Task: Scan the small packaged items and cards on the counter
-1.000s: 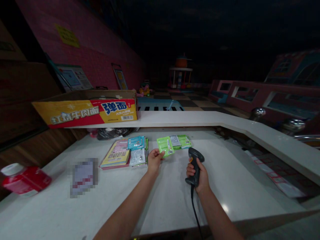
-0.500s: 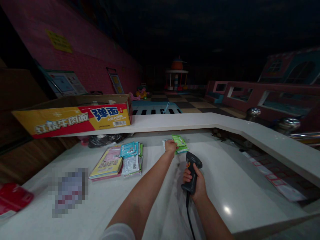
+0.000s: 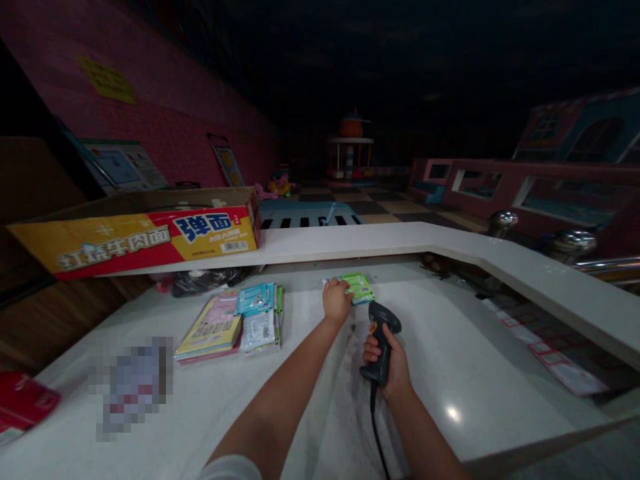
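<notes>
My right hand is wrapped round the grip of a black barcode scanner, its head tilted up and its cable running down towards me. Ahead of it, my left hand has curled fingers at the left side of a green packet, which lies nearly flat on the white counter. A pale packet edge shows behind those fingers, mostly hidden. To the left are blue packets and a silvery-white packet, beside a stack of yellow and pink booklets.
A raised white ledge runs along the counter's far side, with a red and yellow noodle carton on it. A dark plastic bag sits under the ledge. A red object and a blurred-out item lie at left.
The green packet, tilted up in my left hand before, now lies flatter on the counter. My left hand has shifted slightly over its left side. The scanner stays in my right hand.
</notes>
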`<state>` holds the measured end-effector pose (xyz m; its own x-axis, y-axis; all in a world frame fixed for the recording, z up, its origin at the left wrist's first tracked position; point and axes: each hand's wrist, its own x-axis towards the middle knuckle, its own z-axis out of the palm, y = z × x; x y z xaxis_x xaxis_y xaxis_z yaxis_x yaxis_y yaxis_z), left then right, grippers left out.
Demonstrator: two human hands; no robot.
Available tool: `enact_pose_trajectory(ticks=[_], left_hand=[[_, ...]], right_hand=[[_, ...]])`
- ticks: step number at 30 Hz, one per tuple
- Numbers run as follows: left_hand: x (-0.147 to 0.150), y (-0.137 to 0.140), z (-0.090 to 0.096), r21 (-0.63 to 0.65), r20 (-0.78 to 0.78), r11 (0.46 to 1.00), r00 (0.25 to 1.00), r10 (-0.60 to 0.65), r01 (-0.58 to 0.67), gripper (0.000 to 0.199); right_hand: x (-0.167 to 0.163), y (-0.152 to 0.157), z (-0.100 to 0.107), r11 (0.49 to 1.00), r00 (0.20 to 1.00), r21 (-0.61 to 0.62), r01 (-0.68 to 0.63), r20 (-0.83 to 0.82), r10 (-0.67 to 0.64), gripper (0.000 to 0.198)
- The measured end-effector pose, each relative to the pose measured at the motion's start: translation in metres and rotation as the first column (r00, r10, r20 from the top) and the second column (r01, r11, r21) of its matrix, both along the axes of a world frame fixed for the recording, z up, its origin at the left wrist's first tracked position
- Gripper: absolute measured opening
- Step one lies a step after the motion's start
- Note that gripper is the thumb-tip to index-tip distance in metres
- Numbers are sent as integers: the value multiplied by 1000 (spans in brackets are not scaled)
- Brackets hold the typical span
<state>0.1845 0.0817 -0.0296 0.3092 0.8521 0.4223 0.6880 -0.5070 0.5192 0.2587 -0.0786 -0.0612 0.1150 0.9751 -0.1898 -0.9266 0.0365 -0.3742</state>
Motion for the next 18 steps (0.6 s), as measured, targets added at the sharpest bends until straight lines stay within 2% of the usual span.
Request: enact_pose_trajectory(ticks=[2, 7, 13, 18], left_hand=[[-1, -6, -1, 56, -99, 997, 994, -53, 58, 24], [6, -9, -7, 37, -200, 994, 976, -90, 99, 25], [5, -7, -4, 41, -197, 995, 977, -84, 94, 28], [-21, -16, 1, 71, -121, 990, 986, -115, 124, 29]], right_hand=[[0, 0, 0, 1000, 1000, -1, -2, -4, 2, 32], [0, 0, 1, 1000, 1000, -6, -1, 5, 1, 32], [0, -3, 2, 1000, 1000, -29, -2, 15, 2, 31], [0, -6, 2, 1000, 1000, -20, -13, 5, 13, 29]])
